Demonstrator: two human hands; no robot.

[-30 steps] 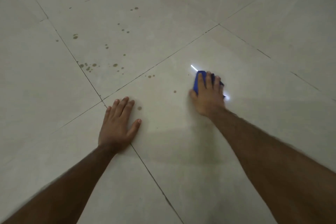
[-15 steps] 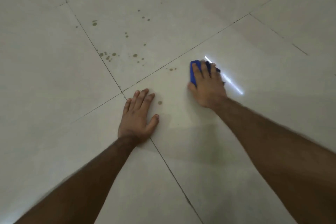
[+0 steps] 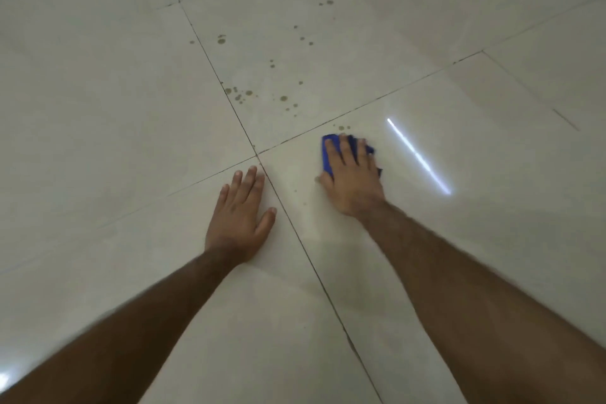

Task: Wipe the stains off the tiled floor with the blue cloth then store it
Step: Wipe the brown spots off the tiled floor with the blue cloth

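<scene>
The blue cloth lies on the pale tiled floor, and my right hand presses flat on it, fingers spread over the fabric. Only its left edge and a bit of its right side show. Two small brown stains sit just ahead of my fingertips, beside a grout line. A larger cluster of brown stains lies on the tile beyond, to the left. More spots dot that tile farther out. My left hand rests palm down on the floor, holding nothing, left of the grout line.
Dark grout lines cross at a junction between my hands. A bright streak of reflected light runs across the glossy tile right of the cloth. Tiny faint specks lie between my hands.
My right hand slid the cloth left and toward me, over the spot that lay near my left thumb. My left hand shifted slightly left of the grout line. The view moved forward.
</scene>
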